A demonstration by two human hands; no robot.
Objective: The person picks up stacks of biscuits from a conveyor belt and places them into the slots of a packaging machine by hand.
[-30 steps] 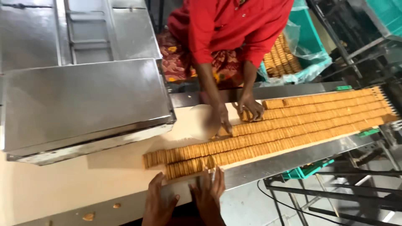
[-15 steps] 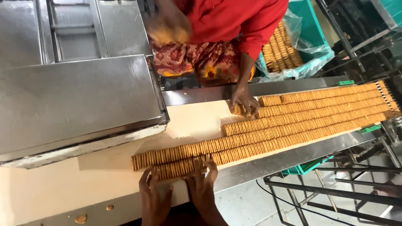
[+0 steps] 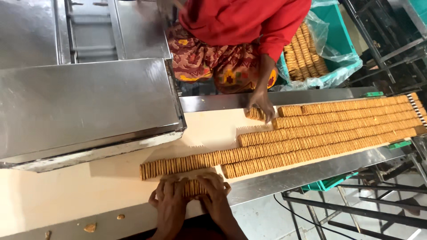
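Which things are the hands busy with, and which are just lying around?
In use:
- left hand and right hand, pressing a short stack of biscuits between them
- biscuit rows on the belt

Lying about:
- crumbs on the metal edge
- green crate of biscuits
- steel hood

hands (image 3: pixel 191 200): two, bare | no gloves, rings or watch | forearms bare, no sleeves

A biscuit factory line: long rows of golden-brown biscuits (image 3: pixel 320 133) ride a cream conveyor belt (image 3: pixel 71 191) out of a stainless-steel machine housing (image 3: pixel 84 106).
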